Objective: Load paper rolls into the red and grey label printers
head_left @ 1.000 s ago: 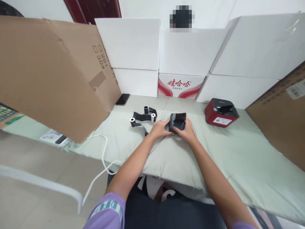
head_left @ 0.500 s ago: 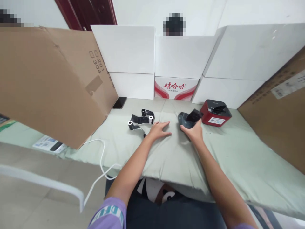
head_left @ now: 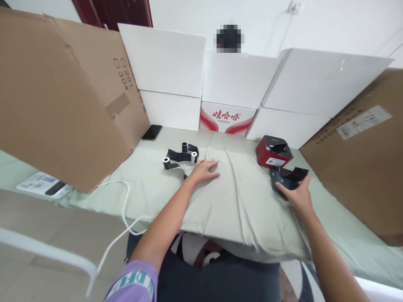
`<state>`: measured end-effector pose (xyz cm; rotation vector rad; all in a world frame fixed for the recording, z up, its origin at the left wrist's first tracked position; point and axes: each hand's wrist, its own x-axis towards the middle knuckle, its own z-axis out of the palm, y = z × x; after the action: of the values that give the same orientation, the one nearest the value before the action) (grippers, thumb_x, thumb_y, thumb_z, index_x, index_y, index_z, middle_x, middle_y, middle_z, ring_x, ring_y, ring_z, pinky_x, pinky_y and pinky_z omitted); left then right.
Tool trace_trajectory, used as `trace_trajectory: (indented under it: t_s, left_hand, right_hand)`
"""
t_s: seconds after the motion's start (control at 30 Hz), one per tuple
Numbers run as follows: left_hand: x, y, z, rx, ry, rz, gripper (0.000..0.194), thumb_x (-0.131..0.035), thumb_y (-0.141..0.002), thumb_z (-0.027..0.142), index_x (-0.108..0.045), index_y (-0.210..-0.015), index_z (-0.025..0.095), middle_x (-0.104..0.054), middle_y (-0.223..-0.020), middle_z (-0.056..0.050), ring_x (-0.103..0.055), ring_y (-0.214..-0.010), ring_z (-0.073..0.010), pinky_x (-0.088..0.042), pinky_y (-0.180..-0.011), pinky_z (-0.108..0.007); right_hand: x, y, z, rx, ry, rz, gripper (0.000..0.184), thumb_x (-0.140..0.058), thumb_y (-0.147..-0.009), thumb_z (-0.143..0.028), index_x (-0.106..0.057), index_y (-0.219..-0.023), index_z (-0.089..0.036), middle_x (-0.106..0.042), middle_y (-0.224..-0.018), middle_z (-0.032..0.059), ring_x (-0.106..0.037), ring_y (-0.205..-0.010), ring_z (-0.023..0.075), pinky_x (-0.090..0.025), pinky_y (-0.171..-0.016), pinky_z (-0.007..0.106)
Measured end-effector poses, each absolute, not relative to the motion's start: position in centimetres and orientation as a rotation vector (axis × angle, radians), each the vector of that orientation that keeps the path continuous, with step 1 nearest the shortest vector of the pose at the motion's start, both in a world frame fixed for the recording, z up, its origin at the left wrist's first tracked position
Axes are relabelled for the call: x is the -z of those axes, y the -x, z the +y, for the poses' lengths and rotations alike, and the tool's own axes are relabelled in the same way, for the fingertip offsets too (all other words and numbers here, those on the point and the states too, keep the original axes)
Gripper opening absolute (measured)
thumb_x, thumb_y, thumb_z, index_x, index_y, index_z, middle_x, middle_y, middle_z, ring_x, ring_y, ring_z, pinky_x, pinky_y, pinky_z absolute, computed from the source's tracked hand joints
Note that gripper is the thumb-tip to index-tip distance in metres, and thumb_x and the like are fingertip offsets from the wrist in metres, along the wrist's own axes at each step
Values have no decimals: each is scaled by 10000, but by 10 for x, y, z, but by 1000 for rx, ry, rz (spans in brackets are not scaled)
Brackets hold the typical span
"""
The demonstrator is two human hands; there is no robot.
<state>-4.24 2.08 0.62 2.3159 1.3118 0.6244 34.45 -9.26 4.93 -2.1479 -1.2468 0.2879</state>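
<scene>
My right hand [head_left: 297, 193] grips a dark grey, rounded device with a raised glossy black flap [head_left: 281, 181], thumb at its near side. The device is at the table's right, just in front of a red and black box-shaped device [head_left: 263, 156] with a white label. My left hand [head_left: 202, 172] lies on the cloth with thumb and fingers apart, holding nothing. Beside it on the left, lengths of black ribbon [head_left: 180, 156] run between several small rolls with white ends. The left wrist partly hides the nearest ribbon's end.
Light green cloth [head_left: 233, 201] covers the table. White boxes [head_left: 171, 111] form a wall at the back, with brown cardboard [head_left: 72, 105] on the left and right. A phone [head_left: 152, 132] lies at the back left. A white cable [head_left: 125, 201] hangs over the front edge.
My right hand has carried the dark grey device rightward and nearer to me, to the front of the red box-shaped device. My left hand stays open near the ribbons. The view has shifted slightly.
</scene>
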Motion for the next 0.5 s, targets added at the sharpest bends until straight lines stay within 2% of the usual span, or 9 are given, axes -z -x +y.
trace_trajectory:
  t_s: [0.07, 0.17, 0.23, 0.3, 0.4, 0.43, 0.5]
  left_hand:
    - [-7, 40, 14, -656, -2321, 1309, 583, -656, -891, 508, -588, -1419, 270, -603, -1477, -51, -522, -1409, -235, -235, -1255, -431]
    - [-8, 29, 3, -742, -2279, 1319, 468, -573, -953, 459, -622, -1377, 269, -640, -1435, -41, -550, -1383, -210, -185, -1282, -442]
    - [-11, 13, 1, -737, -2231, 1288, 422, -567, -954, 428, -654, -1335, 271, -668, -1399, -31, -586, -1344, -202, -206, -1282, -433]
    - [-19, -13, 10, -706, -2125, 1220, 437, -615, -918, 417, -665, -1323, 264, -676, -1387, -40, -599, -1329, -216, -282, -1257, -421]
    - [-39, -68, 42, -802, -1635, 1116, 530, -671, -884, 402, -624, -1377, 213, -646, -1423, -93, -597, -1336, -232, -419, -1167, -378]
    - [-47, -89, 54, -829, -1394, 1096, 519, -652, -902, 394, -614, -1386, 211, -638, -1431, -105, -614, -1315, -240, -444, -1143, -388]
    - [-61, -130, 76, -850, -1284, 1075, 532, -516, -984, 455, -532, -1465, 229, -610, -1464, -103, -626, -1303, -242, -500, -1077, -402]
  right_hand:
    - [-58, -357, -89, -272, 2039, -1168, 1167, -607, -804, -645, 59, -1626, -153, -423, -1575, 266, -481, -1439, 354, -488, -1056, 423]
    - [-79, -389, -67, -301, 1801, -988, 861, -346, -939, -569, -41, -1629, -153, -454, -1567, 241, -534, -1402, 271, -469, -1072, 385]
    - [-95, -409, -42, -434, 1768, -964, 667, -329, -937, -589, -376, -1515, -260, -537, -1507, 217, -567, -1366, 295, -448, -1091, 457]
    - [-109, -421, -13, -583, 1782, -1045, 535, -458, -889, -653, -583, -1271, -301, -605, -1433, 217, -563, -1360, 338, -407, -1102, 527]
    - [-124, -417, 24, -816, 1863, -1027, 447, -467, -902, -624, -622, -1061, -236, -687, -1246, 275, -673, -1171, 368, -476, -934, 512]
    - [-127, -412, 34, -871, 1914, -1003, 444, -423, -926, -598, -615, -1023, -211, -713, -1137, 285, -709, -1057, 365, -494, -847, 490]
    - [-128, -404, 46, -849, 2000, -1097, 446, -334, -964, -538, -601, -960, -180, -731, -888, 240, -726, -816, 331, -498, -696, 441]
